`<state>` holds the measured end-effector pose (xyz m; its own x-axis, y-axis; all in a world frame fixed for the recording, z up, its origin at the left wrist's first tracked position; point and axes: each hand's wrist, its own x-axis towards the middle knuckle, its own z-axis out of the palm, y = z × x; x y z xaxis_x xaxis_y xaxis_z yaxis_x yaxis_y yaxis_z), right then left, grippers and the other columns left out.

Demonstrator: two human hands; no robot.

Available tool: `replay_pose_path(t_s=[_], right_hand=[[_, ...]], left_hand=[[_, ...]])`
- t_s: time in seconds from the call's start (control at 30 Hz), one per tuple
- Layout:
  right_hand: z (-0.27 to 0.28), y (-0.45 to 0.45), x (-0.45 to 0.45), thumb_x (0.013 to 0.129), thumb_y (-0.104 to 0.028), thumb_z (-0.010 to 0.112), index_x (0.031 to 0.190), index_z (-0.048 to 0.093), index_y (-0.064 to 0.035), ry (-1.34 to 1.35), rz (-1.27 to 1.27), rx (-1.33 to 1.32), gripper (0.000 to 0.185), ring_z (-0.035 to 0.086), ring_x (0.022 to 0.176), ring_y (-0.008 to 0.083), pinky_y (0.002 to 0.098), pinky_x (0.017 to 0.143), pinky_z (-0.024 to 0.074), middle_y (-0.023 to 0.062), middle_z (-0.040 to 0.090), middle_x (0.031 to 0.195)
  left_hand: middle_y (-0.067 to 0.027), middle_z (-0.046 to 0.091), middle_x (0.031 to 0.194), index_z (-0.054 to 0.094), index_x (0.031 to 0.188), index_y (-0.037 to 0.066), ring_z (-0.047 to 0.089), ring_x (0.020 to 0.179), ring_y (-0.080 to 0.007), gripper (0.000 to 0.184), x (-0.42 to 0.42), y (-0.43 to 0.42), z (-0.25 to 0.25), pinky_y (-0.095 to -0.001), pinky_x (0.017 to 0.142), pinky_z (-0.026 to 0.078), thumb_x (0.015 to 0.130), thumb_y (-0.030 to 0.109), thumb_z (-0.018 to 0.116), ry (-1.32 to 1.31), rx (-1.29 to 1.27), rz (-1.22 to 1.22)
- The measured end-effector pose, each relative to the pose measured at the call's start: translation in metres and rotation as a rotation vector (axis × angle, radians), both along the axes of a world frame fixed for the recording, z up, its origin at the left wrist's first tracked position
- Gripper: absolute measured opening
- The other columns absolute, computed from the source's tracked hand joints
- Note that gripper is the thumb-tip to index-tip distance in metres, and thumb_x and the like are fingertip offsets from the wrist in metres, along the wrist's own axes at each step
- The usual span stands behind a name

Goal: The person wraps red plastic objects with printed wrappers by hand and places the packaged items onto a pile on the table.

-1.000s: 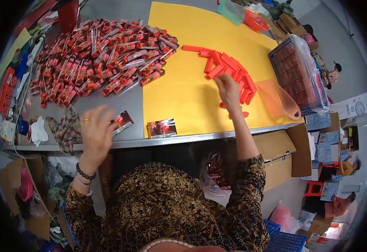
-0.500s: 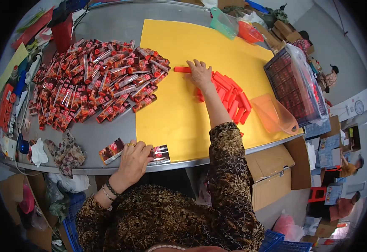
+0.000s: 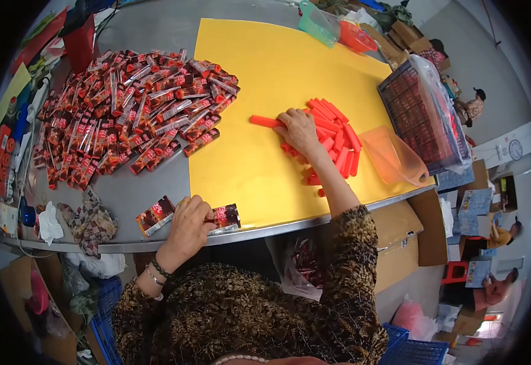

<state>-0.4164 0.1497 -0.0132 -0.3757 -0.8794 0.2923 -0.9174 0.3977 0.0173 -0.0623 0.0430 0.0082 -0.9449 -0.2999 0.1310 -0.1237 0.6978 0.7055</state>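
Observation:
My left hand [image 3: 189, 225] is at the table's front edge, fingers curled over the left end of a dark printed packet [image 3: 226, 218] on the yellow sheet [image 3: 265, 61]. Another printed packet [image 3: 155, 215] lies to its left. My right hand [image 3: 300, 130] is closed around the right end of a red stick [image 3: 265, 121], beside a heap of red sticks [image 3: 342, 141]; its fingertips are partly hidden. A large pile of wrapped red sticks [image 3: 125, 115] covers the table's left part.
An orange scoop [image 3: 393, 159] and a dark crate [image 3: 420, 115] wrapped in plastic stand at the right. Crumpled cloth [image 3: 92, 224] lies at the front left. Green [image 3: 319, 25] and red [image 3: 356, 38] scoops are at the back. People are seen far right.
My left hand went right from the left packet to the other packet. My right hand moved left from the heap, then closed on the stick at its left. The view has shifted.

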Motion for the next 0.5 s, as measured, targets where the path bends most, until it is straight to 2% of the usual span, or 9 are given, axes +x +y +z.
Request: replay_pose_path(t_s=[0.13,0.23,0.3,0.43,0.5], right_hand=[[0.002,0.021,0.037,0.076,-0.027,0.071,0.092,0.061,-0.0126,0.027,0.071,-0.008,0.024,0.056,0.094,0.0226,0.0468,0.090,0.0390,0.0031,0.058,0.091],[0.011,0.033,0.063,0.077,-0.024,0.071,0.096,0.060,-0.0096,-0.024,0.077,0.015,0.026,0.057,0.095,0.0229,0.0502,0.100,0.0331,0.0039,0.060,0.091],[0.020,0.039,0.078,0.077,-0.022,0.072,0.097,0.060,-0.0092,-0.145,0.094,-0.023,0.026,0.058,0.094,0.0233,0.0524,0.102,0.0301,0.0044,0.061,0.089],[0.023,0.046,0.099,0.078,-0.019,0.073,0.100,0.059,-0.0072,-0.310,0.098,-0.167,0.028,0.059,0.088,0.0239,0.0543,0.106,0.0250,0.0053,0.061,0.085],[0.030,0.049,0.110,0.079,-0.020,0.072,0.099,0.059,-0.0069,-0.435,0.088,-0.170,0.027,0.059,0.085,0.0247,0.0536,0.106,0.0264,0.0059,0.062,0.087]], left_hand=[[-0.0105,0.054,0.079,0.052,0.078,0.004,0.053,0.082,-0.0321,0.017,-0.002,-0.005,-0.011,-0.0419,0.075,0.041,0.070,0.001,0.066,0.012,0.009,-0.008],[-0.0128,0.060,0.081,0.054,0.081,0.003,0.056,0.084,-0.0334,0.014,-0.003,-0.006,-0.015,-0.0426,0.077,0.042,0.072,0.001,0.064,0.021,0.013,-0.004],[-0.0151,0.062,0.085,0.058,0.085,0.003,0.058,0.085,-0.0342,0.014,-0.003,-0.007,-0.015,-0.0426,0.078,0.043,0.073,0.000,0.064,0.017,0.008,0.001],[-0.0164,0.064,0.079,0.062,0.091,0.003,0.060,0.077,-0.0346,0.015,-0.002,-0.011,-0.013,-0.0430,0.072,0.045,0.075,0.002,0.064,0.050,-0.089,0.010],[-0.0165,0.064,0.078,0.062,0.089,0.003,0.060,0.076,-0.0343,0.013,-0.002,-0.011,-0.004,-0.0432,0.071,0.045,0.076,0.004,0.064,-0.025,-0.102,0.021]])
